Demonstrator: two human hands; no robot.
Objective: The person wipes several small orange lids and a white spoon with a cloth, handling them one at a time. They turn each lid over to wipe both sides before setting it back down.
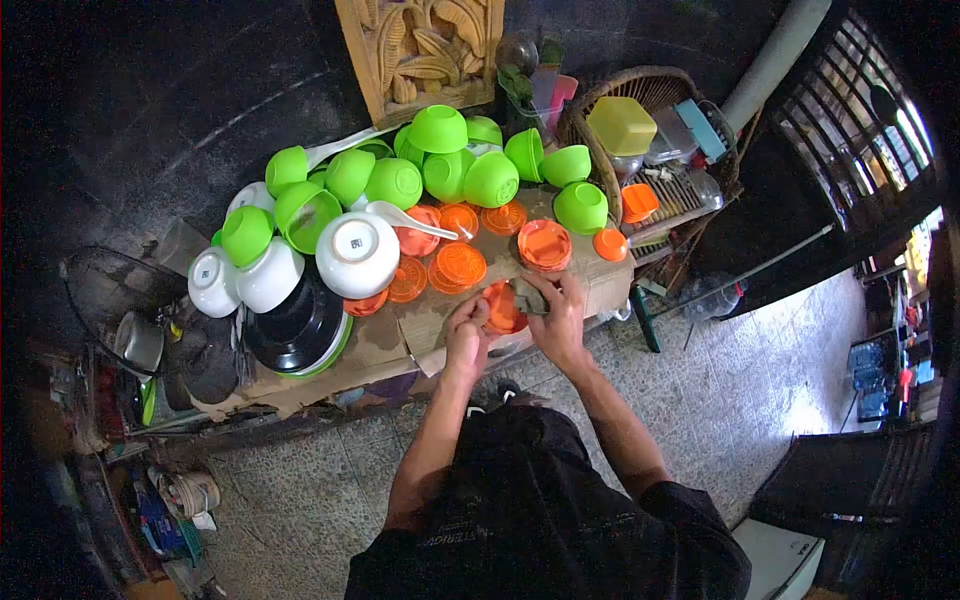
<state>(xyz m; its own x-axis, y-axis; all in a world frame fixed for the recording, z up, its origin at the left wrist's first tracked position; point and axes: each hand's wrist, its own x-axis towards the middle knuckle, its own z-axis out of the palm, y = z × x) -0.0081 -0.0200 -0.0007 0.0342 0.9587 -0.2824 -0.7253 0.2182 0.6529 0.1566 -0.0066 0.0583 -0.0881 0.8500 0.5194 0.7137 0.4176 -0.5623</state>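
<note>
Orange lid [503, 312], grey-green cloth [529, 296]

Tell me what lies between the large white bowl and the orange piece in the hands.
In the head view: orange lids on cardboard, then the left hand.

I'm watching the left hand [466, 337] holding an orange lid [503, 311] by its edge while the right hand [561, 318] is pressing a grey cloth [530, 296] against it. Beyond, I'm seeing other lids [461, 264] lying on cardboard [380, 347], green bowls [490, 180] clustering behind them, and white bowls [357, 254] sitting farther left.
</note>
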